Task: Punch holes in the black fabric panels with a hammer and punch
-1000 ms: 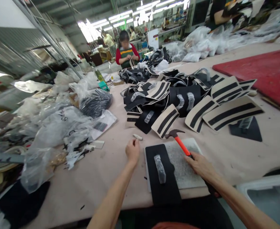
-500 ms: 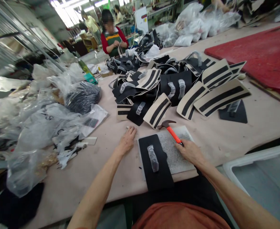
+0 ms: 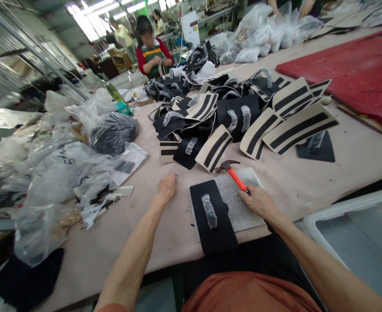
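My right hand (image 3: 259,201) is wrapped round the handle end of a claw hammer (image 3: 238,178) with an orange grip. The hammer's head lies toward the far edge of a speckled grey slab (image 3: 241,212). Partly covering the slab's left side is a flat black panel (image 3: 207,236). A plastic-wrapped handle (image 3: 209,211) is fixed to that panel. My left hand (image 3: 167,187) rests left of the slab, its fingers curled closed. Something tiny shows at its fingertips, too small to name.
Beyond the slab lies a heap of black panels (image 3: 238,104) and cream pieces with black stripes (image 3: 301,125). Clear plastic bags (image 3: 57,169) cover the left side. A red board (image 3: 350,65) lies at right, above a pale bin (image 3: 321,234). A co-worker (image 3: 153,54) sits across the table.
My left hand has drawn slightly back and left, and its outstretched fingers have curled closed. A small white bit that lay by its fingertips is no longer plainly visible. The hammer stays in my right hand.
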Demonstrator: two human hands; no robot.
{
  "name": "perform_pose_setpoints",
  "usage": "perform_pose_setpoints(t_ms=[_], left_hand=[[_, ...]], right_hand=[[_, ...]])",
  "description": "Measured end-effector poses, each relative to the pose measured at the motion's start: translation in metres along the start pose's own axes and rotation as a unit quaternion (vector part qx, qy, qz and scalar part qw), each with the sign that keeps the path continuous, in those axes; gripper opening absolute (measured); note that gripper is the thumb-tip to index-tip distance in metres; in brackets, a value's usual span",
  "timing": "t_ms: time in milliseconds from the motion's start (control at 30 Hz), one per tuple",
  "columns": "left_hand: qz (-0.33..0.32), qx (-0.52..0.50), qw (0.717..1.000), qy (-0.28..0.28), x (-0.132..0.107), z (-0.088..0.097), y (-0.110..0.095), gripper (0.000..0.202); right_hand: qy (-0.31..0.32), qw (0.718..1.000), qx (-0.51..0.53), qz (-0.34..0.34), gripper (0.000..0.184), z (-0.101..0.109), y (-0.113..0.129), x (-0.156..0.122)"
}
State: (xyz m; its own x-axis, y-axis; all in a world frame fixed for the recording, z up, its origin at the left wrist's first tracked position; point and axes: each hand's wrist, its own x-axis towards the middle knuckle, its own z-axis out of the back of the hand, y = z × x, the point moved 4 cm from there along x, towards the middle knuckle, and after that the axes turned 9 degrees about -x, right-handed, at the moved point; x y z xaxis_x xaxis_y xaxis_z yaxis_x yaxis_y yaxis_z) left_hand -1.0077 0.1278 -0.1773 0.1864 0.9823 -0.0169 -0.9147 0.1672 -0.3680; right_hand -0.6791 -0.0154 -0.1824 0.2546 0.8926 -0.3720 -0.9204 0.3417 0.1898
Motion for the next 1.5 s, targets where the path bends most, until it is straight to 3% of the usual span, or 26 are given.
perform_pose_setpoints(t_ms=[67, 133, 200, 233, 300, 400, 533, 667, 733, 967, 1267, 1500], left_hand=[[0.064, -0.208, 0.973, -0.083, -0.008, 0.01, -0.003, 0.017], [0.079, -0.431, 0.891, -0.124, -0.021, 0.01, -0.017, 0.023], [0.06, -0.582, 0.804, -0.106, -0.036, 0.001, -0.04, 0.031], [0.052, -0.622, 0.776, -0.091, -0.042, -0.006, -0.051, 0.036], [0.046, -0.654, 0.752, -0.066, -0.052, -0.021, -0.069, 0.046], [0.04, -0.652, 0.756, -0.041, -0.056, -0.041, -0.079, 0.048], [0.034, -0.646, 0.762, -0.039, -0.052, -0.056, -0.072, 0.036], [0.062, -0.693, 0.717, -0.04, -0.051, -0.065, -0.063, 0.038], [0.069, -0.703, 0.707, -0.038, -0.052, -0.068, -0.061, 0.04], [0.03, -0.677, 0.735, -0.025, -0.057, -0.065, -0.066, 0.036], [-0.031, -0.586, 0.81, -0.002, -0.061, -0.056, -0.071, 0.026], [0.005, -0.604, 0.797, -0.005, -0.061, -0.056, -0.074, 0.027]], right_hand=[[-0.004, 1.0, -0.002, -0.001, 0.034, 0.0, 0.0, 0.0], [-0.007, 1.0, -0.003, 0.0, 0.036, 0.0, 0.001, -0.001], [-0.009, 1.0, -0.005, 0.0, 0.037, 0.0, 0.001, -0.001], [-0.009, 1.0, -0.007, 0.0, 0.037, 0.0, 0.001, -0.001], [-0.009, 1.0, -0.011, 0.0, 0.037, 0.0, 0.001, -0.002], [-0.013, 1.0, -0.015, 0.001, 0.037, 0.0, 0.002, -0.003], [-0.015, 1.0, -0.016, -0.002, 0.037, -0.001, 0.002, -0.003], [-0.017, 1.0, -0.016, -0.007, 0.036, -0.002, 0.001, -0.003], [-0.017, 1.0, -0.017, -0.006, 0.036, -0.002, 0.001, -0.003], [-0.015, 1.0, -0.024, -0.012, 0.037, -0.003, 0.0, -0.002], [-0.017, 1.0, -0.021, -0.011, 0.036, -0.005, -0.001, -0.002], [-0.019, 1.0, -0.02, -0.007, 0.037, -0.005, 0.0, -0.003]])
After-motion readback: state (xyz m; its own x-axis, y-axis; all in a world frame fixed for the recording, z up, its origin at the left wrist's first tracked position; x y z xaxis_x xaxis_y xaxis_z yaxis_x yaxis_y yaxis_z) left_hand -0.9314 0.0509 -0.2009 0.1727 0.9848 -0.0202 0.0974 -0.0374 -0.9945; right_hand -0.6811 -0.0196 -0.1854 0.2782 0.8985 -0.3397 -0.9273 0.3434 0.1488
